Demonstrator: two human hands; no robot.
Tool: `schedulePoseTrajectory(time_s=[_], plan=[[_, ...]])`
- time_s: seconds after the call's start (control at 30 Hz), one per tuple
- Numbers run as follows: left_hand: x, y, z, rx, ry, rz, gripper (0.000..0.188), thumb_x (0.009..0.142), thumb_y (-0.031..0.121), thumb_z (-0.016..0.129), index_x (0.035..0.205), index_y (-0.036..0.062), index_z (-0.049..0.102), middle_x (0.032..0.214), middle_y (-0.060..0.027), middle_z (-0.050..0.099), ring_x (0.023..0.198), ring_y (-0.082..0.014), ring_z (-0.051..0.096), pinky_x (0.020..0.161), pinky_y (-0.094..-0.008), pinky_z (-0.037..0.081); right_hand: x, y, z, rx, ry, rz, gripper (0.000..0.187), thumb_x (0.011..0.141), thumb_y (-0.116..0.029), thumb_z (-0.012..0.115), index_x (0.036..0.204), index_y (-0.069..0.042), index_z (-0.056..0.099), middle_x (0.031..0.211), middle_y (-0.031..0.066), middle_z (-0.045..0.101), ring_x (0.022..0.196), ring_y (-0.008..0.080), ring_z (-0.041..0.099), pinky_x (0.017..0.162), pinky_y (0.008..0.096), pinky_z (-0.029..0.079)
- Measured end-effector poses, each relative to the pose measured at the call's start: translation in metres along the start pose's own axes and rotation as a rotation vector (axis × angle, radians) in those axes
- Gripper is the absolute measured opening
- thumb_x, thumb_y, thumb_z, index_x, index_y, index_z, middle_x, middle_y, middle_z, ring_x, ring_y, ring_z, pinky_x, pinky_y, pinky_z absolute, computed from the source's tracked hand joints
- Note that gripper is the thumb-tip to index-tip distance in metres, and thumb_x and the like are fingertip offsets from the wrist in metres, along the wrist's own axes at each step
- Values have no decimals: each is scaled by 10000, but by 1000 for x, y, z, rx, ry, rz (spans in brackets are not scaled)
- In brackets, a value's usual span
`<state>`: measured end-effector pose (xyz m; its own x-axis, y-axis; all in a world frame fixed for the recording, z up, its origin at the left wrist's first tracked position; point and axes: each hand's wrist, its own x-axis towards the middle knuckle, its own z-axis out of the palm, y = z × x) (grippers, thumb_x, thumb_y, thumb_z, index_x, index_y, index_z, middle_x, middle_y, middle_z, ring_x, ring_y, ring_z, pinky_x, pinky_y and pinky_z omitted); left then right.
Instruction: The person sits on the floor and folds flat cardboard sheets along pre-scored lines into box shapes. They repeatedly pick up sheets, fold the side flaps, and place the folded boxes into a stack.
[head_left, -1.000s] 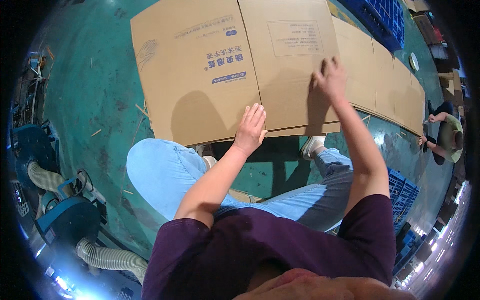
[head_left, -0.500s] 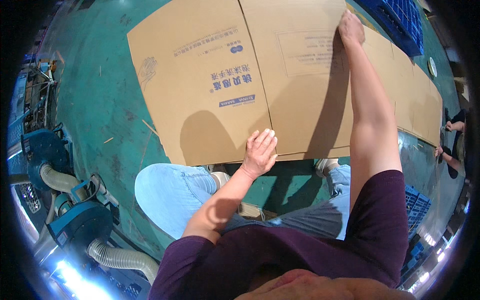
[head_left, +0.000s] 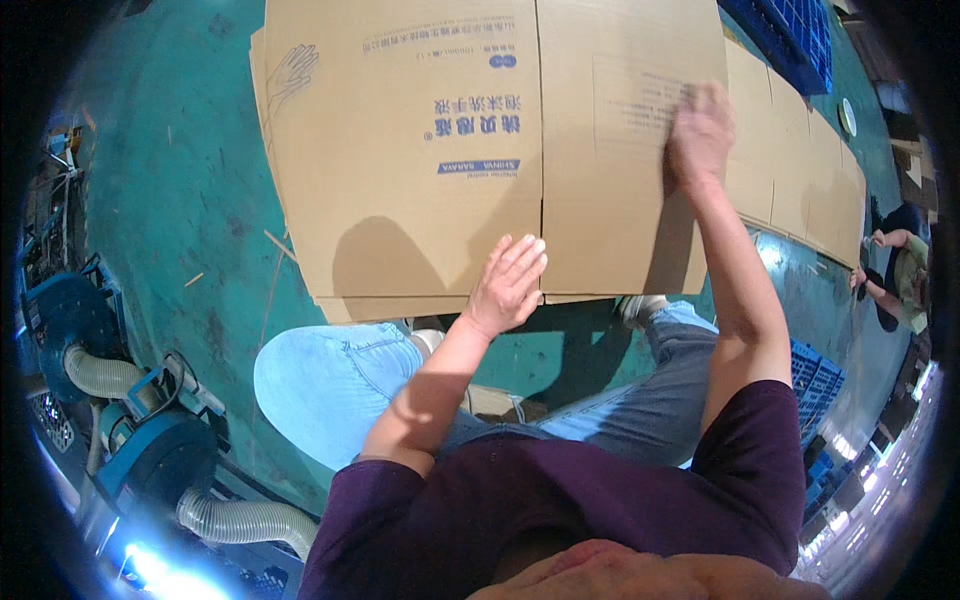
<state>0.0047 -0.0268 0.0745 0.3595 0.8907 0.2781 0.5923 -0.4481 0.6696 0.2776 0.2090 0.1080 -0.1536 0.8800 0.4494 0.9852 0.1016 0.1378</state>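
Note:
A flattened brown cardboard box [head_left: 400, 210] with blue print lies in front of my knees, a dark slit running down its middle. Other sheets peek out under its left and near edges. My left hand [head_left: 507, 285] rests at the near edge beside the slit, fingers stretched out and flat on the board. Over the right panel is my right hand [head_left: 703, 135], smeared by motion; its fingers do not show clearly. More cardboard [head_left: 800, 150] stretches away to the right, past my right forearm.
Blue pallets stand at the far right [head_left: 790, 45] and near right [head_left: 815, 390]. Blue machines [head_left: 160, 460] with ribbed hoses [head_left: 245, 520] fill the left side. At the right edge another person's hands [head_left: 870, 265] are at the cardboard's end. A round white object [head_left: 848, 118] lies beyond.
The printed box has turned straighter and lies more squarely over the sheets below. My right hand has left its far right edge and come nearer. My left hand stays at the near edge.

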Motion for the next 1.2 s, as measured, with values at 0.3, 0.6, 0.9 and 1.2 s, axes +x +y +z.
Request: schedulePoseTrajectory(time_s=[0.3,0.6,0.9,1.2], plan=[[-10,-9,11,-17,182,-38,514,530,110,755,983,59,517,1093,-135,478,1131,-354,464,1032,-531,359,-119,-106,-101,681,-635,-1062,380,645,-336,704,929,-110,594,1027,63,518,1150,254,441,1116,468,202],[-8,3,15,68,176,-87,549,553,97,723,1067,43,537,1103,-134,495,1141,-342,461,1050,-511,349,-155,-111,-72,911,-478,-908,339,684,-292,682,927,-94,553,1019,92,520,1125,297,443,1049,452,298],[-11,8,4,176,76,21,709,634,243,765,1270,81,496,1322,-132,444,1216,-326,446,1088,-522,284,-42,-24,-46,331,-136,253,739,664,-421,773,1176,40,507,1200,258,519,1182,384,461,1001,460,356],[-11,1,16,269,9,66,786,591,321,752,1296,99,484,1352,-83,445,1258,-256,413,1109,-523,217,-16,36,-49,477,-334,759,969,561,-604,792,1160,113,533,1084,248,625,1044,331,605,912,380,453]])
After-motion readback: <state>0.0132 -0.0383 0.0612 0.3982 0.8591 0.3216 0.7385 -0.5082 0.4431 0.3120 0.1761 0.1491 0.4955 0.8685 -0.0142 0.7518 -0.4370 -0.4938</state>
